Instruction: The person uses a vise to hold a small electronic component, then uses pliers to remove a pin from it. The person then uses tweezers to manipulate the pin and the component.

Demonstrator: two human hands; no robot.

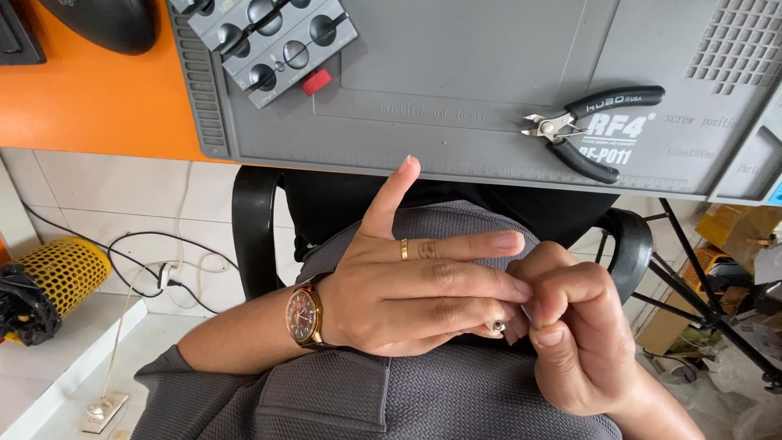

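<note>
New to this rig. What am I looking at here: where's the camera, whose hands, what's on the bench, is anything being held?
There is no machine here. One camera is worn on a person's head and looks down at their own two bare hands, held over their lap just below the bench edge.

The left hand wears a watch on the wrist and a ring; its index finger points up and the other fingers reach across to the right hand. The right hand's fingers are curled and pinched against the left fingertips. Something small seems to sit between them, but it is too hidden to name.

On the orange table lies a grey work mat. On the mat rest black-handled cutting pliers, untouched, and at the top left a grey block with round holes with a small red knob.
</note>
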